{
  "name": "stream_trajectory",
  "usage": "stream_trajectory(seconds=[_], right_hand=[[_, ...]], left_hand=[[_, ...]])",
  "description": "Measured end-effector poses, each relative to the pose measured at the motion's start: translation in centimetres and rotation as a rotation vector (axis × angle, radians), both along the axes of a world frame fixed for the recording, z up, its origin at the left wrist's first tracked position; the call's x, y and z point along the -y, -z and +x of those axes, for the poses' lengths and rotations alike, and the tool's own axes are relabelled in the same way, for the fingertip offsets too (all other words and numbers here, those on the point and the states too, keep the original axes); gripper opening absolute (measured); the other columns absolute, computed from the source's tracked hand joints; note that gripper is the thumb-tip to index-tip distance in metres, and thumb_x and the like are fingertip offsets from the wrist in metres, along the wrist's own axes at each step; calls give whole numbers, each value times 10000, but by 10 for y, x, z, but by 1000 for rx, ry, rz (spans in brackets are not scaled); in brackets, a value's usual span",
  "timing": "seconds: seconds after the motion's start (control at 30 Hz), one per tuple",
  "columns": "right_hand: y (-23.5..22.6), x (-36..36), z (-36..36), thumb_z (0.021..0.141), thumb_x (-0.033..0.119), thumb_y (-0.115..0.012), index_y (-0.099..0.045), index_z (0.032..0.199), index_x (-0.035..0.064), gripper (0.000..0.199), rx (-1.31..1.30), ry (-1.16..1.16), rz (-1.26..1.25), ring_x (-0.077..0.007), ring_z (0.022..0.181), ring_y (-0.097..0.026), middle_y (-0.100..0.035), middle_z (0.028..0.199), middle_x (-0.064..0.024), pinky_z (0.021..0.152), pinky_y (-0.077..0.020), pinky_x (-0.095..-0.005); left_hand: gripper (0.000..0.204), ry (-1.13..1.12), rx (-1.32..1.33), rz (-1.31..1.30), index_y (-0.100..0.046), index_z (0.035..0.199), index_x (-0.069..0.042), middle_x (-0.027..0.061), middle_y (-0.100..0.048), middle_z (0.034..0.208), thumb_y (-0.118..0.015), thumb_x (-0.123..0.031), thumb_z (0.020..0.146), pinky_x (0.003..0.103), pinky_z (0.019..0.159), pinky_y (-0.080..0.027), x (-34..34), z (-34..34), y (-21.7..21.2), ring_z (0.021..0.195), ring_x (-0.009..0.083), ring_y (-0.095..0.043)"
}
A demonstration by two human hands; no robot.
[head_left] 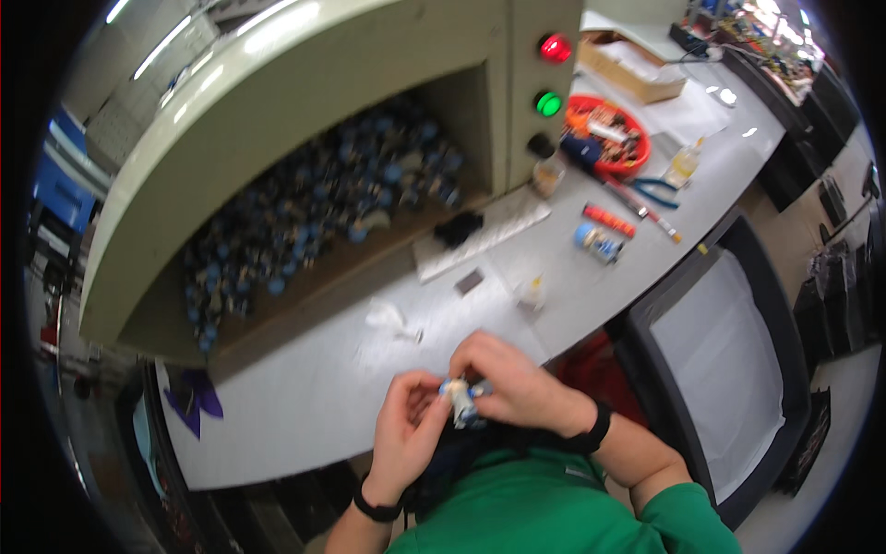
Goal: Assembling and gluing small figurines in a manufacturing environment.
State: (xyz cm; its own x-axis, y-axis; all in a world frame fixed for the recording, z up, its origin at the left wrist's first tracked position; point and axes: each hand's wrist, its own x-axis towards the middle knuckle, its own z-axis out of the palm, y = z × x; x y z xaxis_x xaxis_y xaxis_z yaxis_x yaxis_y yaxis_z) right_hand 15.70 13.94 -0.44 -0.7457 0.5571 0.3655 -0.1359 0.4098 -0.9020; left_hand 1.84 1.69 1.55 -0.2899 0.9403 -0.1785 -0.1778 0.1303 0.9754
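Observation:
Near the table's front edge, close to my body, I hold a small blue, white and cream figurine [463,409] between both hands. The fingers of my left hand [411,427] are closed on its left side. From the right, my right hand [519,386] pinches its upper part, with the thumb near its side. The fingers hide some of the figurine, and its details are blurred. Beyond my hands, a crumpled white piece [386,317] and a small dropper-like bottle [532,294] sit on the grey table [332,369].
A beige machine [517,138] with lit buttons holds a heap of blue figures [314,203]. At right are another blue figure [600,243], a red tube [609,220], pliers [659,191] and a red basket [643,148]. A black bin [794,369] with white lining stands beside the table.

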Motion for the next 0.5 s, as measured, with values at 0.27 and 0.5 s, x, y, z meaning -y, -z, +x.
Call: stream_trajectory(seconds=[0.27,0.5], right_hand=[[-3,-3,-3,674,-104,-649,-531,971,30,347,60,-40,-66,-235,813,-571,-518,935,-97,724,-493,-323],[-2,1,-1,729,-67,-698,-561,975,42,302,98,-8,-21,-220,868,-579,-536,985,-84,785,-514,-302]], left_hand=[[240,44,30,36,-456,1170,-6,83,-566,1116,-562,-30,956,248,893,-491,-2,-6,2,1010,117,-587],[254,40,54,35,-442,1167,-42,82,-579,1123,-577,-44,952,244,880,-485,3,-5,4,1017,112,-575]])
